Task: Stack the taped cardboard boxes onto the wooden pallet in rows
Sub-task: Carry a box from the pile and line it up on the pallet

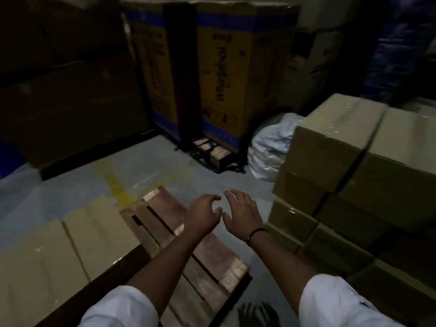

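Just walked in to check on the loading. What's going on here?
A person is stacking taped cardboard boxes, and at this moment holds nothing. The left hand and right hand hover close together, fingers loosely curled, above the bare slats of the wooden pallet. Two boxes sit side by side along the pallet's left; in this dim light I cannot tell if they rest on it. A taller stack of boxes stands to the right.

Both forearms reach forward; left grip and right grip hover close together, fingers loosely curled, empty.
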The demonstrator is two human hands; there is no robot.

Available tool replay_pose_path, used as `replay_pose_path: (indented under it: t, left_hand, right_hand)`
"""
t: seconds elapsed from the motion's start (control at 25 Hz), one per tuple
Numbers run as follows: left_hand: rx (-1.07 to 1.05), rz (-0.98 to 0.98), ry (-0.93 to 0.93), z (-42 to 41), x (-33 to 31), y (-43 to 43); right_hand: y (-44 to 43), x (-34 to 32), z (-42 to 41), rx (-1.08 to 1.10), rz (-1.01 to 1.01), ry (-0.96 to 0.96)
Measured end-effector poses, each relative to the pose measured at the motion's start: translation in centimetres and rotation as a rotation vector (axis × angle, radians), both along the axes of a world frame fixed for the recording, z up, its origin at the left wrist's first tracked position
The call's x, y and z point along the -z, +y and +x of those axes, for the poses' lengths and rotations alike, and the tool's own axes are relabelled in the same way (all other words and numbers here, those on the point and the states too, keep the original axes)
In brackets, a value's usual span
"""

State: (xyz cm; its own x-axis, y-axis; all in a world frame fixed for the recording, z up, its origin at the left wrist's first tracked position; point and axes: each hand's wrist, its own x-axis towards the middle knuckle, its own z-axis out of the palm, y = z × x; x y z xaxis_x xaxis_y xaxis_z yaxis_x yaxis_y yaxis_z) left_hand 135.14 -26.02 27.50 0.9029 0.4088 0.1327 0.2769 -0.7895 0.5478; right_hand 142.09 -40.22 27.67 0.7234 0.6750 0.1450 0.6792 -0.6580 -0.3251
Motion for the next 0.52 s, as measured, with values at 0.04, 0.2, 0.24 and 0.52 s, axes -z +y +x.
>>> replay_pose_path:
  t: [0.04, 0.2, 0.24, 0.52]
  left_hand:
    - [0.037, 0.001, -0.013, 0.9, -0.6, -2.1]
    - [0.189, 0.015, -0.11, 4.2, -3.6, -10.0]
    - [0.226, 0.025, -0.13, 4.9, -4.4, -11.4]
    - [0.4, 0.083, -0.176, 13.1, -8.6, -15.2]
  right_hand:
    - [-2.5, -0.8, 0.3, 0.057, 0.021, -0.006]
    - [-10.9, -4.0, 1.9, 0.249, 0.091, -0.014]
    - [-12.5, -4.8, 2.3, 0.295, 0.107, -0.015]
    - [-18.8, -8.6, 8.2, 0.537, 0.2, -0.066]
